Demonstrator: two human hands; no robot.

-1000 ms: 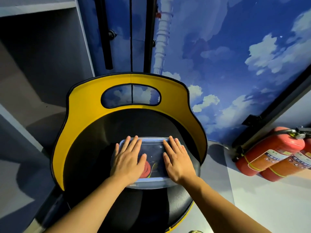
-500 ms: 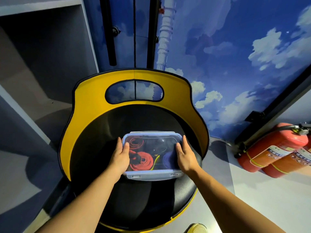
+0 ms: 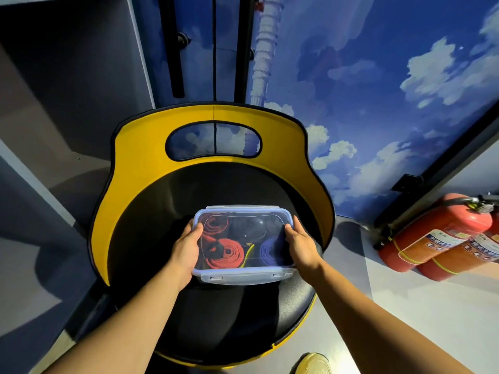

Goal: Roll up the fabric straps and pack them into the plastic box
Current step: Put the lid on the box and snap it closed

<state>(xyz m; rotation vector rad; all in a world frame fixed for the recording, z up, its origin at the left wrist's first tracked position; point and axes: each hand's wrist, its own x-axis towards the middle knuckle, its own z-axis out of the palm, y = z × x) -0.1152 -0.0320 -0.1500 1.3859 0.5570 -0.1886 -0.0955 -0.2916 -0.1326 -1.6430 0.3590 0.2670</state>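
Note:
A clear plastic box [image 3: 243, 276] with a blue-rimmed lid on it rests on the black seat of a chair [image 3: 216, 319]. Through the lid I see rolled fabric straps: two red rolls [image 3: 225, 252], a dark roll [image 3: 247, 225] and a blue roll [image 3: 270, 251], plus a thin yellow strand. My left hand [image 3: 186, 251] grips the box's left side, thumb on the lid's edge. My right hand [image 3: 301, 245] grips its right side the same way.
The chair has a yellow curved backrest [image 3: 140, 163] with an oval cut-out. Two red fire extinguishers [image 3: 437, 238] lie on the floor at the right. A sky-painted wall stands behind, grey shelving at the left. A shoe tip [image 3: 313, 364] shows at the bottom.
My hands went from lying flat on the lid to gripping the two short sides of the box. The straps inside now show through the lid.

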